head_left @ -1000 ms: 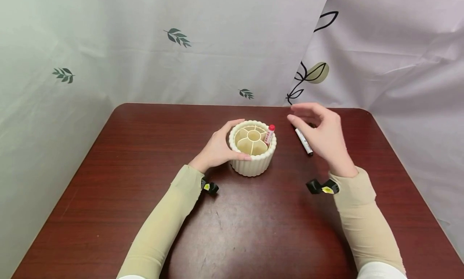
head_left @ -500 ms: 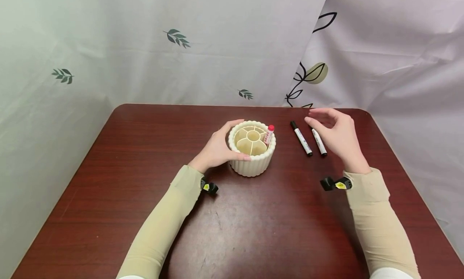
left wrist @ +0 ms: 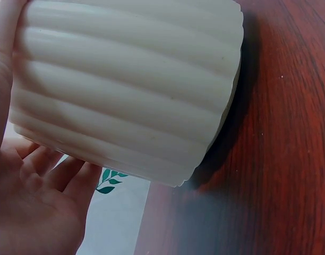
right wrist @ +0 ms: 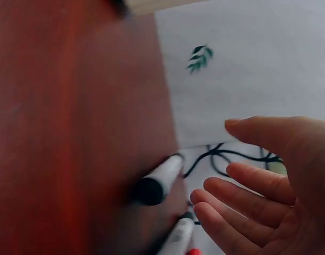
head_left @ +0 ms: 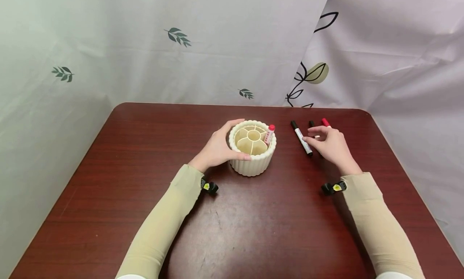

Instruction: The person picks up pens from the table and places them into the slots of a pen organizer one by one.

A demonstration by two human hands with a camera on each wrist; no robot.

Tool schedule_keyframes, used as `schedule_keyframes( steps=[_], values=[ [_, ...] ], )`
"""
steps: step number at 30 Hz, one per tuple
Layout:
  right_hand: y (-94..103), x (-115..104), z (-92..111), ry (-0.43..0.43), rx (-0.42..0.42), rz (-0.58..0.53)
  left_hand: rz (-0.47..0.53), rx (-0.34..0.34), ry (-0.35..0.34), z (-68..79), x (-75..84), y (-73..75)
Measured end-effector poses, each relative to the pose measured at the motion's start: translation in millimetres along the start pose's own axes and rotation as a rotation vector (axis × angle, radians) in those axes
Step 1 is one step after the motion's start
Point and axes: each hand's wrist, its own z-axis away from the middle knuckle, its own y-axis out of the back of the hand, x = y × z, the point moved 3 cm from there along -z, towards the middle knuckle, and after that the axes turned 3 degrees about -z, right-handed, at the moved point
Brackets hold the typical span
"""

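A cream, ribbed round pen holder (head_left: 251, 168) with several compartments stands upright on the table. My left hand (head_left: 216, 148) grips its left side, thumb at the front and fingers round the back; the left wrist view shows its ribbed wall (left wrist: 125, 85) close up. One red-capped marker (head_left: 269, 135) leans in its right compartment. My right hand (head_left: 332, 146) hovers over the loose markers, thumb and fingers apart and holding nothing. Nearest lies a white marker with a black cap (head_left: 303, 140). Beyond it show another black cap (head_left: 311, 123) and a red cap (head_left: 325, 121), their barrels mostly hidden by the hand.
The dark red wooden table (head_left: 108, 182) ends at the back against a pale curtain (head_left: 203, 65) with leaf prints. A second curtain (head_left: 391, 65) hangs along the right side.
My right hand moved right, uncovering the nearer black-capped marker, then came lower and slightly back left over the second one. The red cap has come into view. My left hand stays on the pen holder.
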Motion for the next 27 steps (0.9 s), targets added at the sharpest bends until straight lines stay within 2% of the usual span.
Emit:
schedule_keyframes(
  steps=[4,9,22,27],
  values=[
    [-11.0,10,2,-0.01,-0.035,0.006,0.001,-0.002,0.003,0.0,0.1,-0.1],
    [-18.6,11,6,-0.025,-0.055,0.025,-0.005,0.0,0.0,-0.1,0.8,0.3],
    [-25.3,12,6,-0.046,-0.066,0.072,-0.025,0.007,0.005,0.1,-0.2,0.8],
    [-21.9,10,7,-0.011,-0.029,0.061,-0.029,0.006,0.003,-0.4,0.0,0.4]
  ],
)
